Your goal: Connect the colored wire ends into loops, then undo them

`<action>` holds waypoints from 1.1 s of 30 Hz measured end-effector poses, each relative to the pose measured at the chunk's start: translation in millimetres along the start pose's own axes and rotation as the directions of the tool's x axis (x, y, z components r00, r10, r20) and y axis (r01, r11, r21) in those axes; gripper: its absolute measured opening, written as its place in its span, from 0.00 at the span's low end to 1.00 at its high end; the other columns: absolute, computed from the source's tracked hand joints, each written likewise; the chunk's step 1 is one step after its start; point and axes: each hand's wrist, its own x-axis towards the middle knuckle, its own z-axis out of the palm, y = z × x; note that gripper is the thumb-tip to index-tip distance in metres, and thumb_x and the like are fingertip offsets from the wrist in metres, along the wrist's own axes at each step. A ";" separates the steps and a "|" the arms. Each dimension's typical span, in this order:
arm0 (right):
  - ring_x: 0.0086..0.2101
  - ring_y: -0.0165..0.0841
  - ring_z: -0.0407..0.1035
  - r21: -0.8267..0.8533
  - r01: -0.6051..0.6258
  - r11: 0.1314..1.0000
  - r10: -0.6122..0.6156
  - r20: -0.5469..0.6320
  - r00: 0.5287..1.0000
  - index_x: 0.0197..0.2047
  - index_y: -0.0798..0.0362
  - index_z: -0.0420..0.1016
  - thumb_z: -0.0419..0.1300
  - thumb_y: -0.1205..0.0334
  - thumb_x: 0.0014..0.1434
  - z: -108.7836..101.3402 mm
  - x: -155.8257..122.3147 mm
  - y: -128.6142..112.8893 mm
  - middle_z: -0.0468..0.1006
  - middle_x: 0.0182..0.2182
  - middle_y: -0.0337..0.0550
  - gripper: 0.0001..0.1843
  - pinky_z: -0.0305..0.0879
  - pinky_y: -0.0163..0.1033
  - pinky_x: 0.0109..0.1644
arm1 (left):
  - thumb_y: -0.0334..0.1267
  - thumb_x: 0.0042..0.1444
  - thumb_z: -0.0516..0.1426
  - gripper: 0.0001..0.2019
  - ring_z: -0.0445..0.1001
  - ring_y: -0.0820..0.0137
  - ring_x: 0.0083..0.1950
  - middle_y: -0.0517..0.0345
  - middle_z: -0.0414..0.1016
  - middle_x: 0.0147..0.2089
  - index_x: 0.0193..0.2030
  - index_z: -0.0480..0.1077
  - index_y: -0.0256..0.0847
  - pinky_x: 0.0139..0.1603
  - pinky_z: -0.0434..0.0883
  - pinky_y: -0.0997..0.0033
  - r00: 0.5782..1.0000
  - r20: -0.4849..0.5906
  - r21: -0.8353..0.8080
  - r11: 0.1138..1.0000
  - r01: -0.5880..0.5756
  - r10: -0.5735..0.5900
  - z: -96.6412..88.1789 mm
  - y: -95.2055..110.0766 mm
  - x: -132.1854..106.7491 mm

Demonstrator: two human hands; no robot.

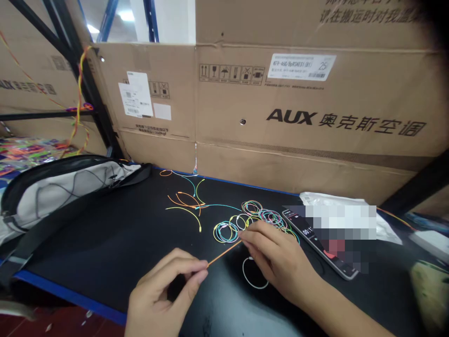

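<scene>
An orange cord (224, 253) is stretched taut between my two hands above a black table (105, 243). My left hand (164, 295) pinches its near end between thumb and forefinger. My right hand (273, 262) pinches the far end with its fingers closed. Just beyond my right hand lies a cluster of coloured loops (245, 220) in pink, green, blue and yellow. A single white loop (253, 274) lies under my right hand. Several loose orange, yellow and teal cords (189, 201) lie spread further back.
A phone (322, 243) with a timer on its screen lies to the right, by a white plastic bag (336, 201). A grey and black bag (59, 187) lies at the left. Large AUX cardboard boxes (298, 107) wall off the back. The table's blue front edge (70, 295) is near.
</scene>
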 end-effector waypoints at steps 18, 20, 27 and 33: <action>0.49 0.38 0.78 0.504 -0.255 0.826 0.258 0.064 0.964 0.50 0.47 0.82 0.60 0.68 0.68 9.9 -0.9 -18.0 0.83 0.47 0.46 0.12 0.74 0.48 0.54 | 0.36 0.59 0.66 0.05 0.72 0.73 0.33 0.59 0.73 0.31 0.33 0.77 0.44 0.33 0.69 0.81 0.963 0.137 -0.381 0.885 0.266 -0.230 -7.7 -5.3 9.0; 0.45 0.38 0.80 0.566 -0.334 0.754 0.362 0.067 0.930 0.47 0.47 0.82 0.61 0.66 0.68 15.0 -0.9 -17.0 0.85 0.43 0.45 0.09 0.76 0.48 0.51 | 0.37 0.60 0.65 0.06 0.72 0.73 0.33 0.59 0.73 0.31 0.32 0.77 0.43 0.34 0.69 0.80 0.961 0.145 -0.391 0.878 0.275 -0.236 -7.7 -5.5 9.3; 0.35 0.39 0.84 0.782 -0.495 0.380 0.617 0.184 0.765 0.43 0.48 0.78 0.71 0.63 0.55 34.3 0.6 -18.0 0.85 0.31 0.40 0.12 0.81 0.44 0.40 | 0.40 0.63 0.64 0.09 0.72 0.75 0.31 0.56 0.78 0.37 0.32 0.75 0.41 0.30 0.70 0.80 0.940 0.137 -0.422 0.840 0.340 -0.312 -7.6 -13.6 3.6; 0.30 0.35 0.83 0.874 -0.472 0.113 0.743 0.241 0.624 0.43 0.48 0.73 0.77 0.62 0.46 34.0 4.6 -21.2 0.74 0.33 0.31 0.24 0.82 0.41 0.36 | 0.43 0.60 0.67 0.14 0.76 0.72 0.24 0.55 0.80 0.30 0.30 0.71 0.38 0.23 0.71 0.78 0.887 0.219 -0.583 0.674 0.453 -0.406 1.8 3.5 -2.0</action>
